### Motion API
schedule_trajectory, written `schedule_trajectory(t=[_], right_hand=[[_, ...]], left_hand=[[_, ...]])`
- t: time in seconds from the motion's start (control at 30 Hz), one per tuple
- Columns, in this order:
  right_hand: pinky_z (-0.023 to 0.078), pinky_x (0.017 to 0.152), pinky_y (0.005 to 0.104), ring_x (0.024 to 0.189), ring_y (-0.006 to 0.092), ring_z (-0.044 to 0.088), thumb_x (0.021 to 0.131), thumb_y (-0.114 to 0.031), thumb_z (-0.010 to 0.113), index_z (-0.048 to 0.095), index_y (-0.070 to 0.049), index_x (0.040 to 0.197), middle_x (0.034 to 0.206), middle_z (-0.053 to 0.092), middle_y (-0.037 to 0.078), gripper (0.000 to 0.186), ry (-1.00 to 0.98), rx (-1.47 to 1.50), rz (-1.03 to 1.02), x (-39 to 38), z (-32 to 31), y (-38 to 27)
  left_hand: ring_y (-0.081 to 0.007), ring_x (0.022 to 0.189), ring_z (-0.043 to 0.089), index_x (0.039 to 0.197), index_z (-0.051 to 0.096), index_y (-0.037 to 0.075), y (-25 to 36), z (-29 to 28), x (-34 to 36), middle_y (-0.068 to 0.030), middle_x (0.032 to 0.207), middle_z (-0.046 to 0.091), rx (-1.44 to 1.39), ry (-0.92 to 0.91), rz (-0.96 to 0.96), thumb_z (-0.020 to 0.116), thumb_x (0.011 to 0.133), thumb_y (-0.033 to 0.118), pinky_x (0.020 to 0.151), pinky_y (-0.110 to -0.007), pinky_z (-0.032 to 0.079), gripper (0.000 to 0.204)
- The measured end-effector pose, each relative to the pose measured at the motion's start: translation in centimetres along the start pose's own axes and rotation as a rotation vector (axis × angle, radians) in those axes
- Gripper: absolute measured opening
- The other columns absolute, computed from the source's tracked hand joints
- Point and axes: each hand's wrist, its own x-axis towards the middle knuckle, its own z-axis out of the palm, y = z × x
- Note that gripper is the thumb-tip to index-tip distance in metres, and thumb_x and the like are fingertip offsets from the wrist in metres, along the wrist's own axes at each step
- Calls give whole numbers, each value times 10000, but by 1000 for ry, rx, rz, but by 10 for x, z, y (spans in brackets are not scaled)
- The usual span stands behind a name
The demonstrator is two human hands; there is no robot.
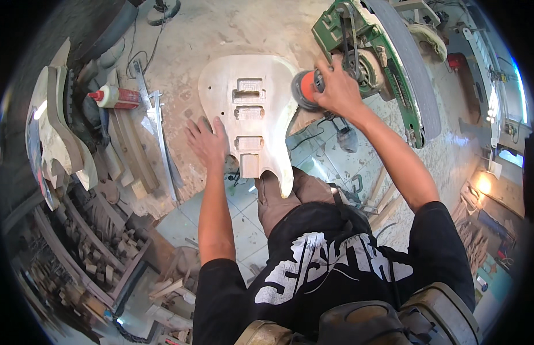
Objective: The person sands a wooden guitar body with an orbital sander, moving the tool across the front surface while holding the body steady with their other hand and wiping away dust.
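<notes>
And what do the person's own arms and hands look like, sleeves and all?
The left hand and right hand are ungloved, with no watch or bracelet showing. Both forearms are bare, and short black sleeves end near the elbows.

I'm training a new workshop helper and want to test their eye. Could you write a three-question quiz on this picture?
1. Multiple choice: what does the right hand hold?
a) a hammer
b) an orange handheld sander
c) a paintbrush
2. True or false: the pale guitar body lies between the right hand and the left hand.
3. Fill in: the white bottle has a ____ cap.

Key: 1 b; 2 true; 3 red.
</notes>
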Motion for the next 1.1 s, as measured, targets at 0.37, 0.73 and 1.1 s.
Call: schedule_trajectory(t=[0.37,0.73,1.1], right_hand=[[560,868,580,1015,522,674,775,-224,826,550,-130,1342,1222,544,246,637,29,14,-91,-13,2,-10],[567,879,576,1027,525,675,772,-210,821,554,-125,1336,1262,534,266,630,-53,-8,-52,-21,-2,-10],[557,879,572,1050,522,664,758,-210,799,554,-137,1362,1211,532,261,657,-28,42,-99,-12,0,-10]], left_hand=[[-502,1558,291,1520,553,14,4,-6,0,-307,1673,361,-8,-49,-16,459,1069,564,1280,-564,224,718],[-495,1562,287,1528,543,18,2,-3,1,-303,1672,363,23,-61,-25,453,1071,565,1275,-576,230,718],[-496,1563,284,1522,544,19,4,-6,0,-304,1674,359,2,-63,-28,454,1069,564,1278,-577,224,715]])
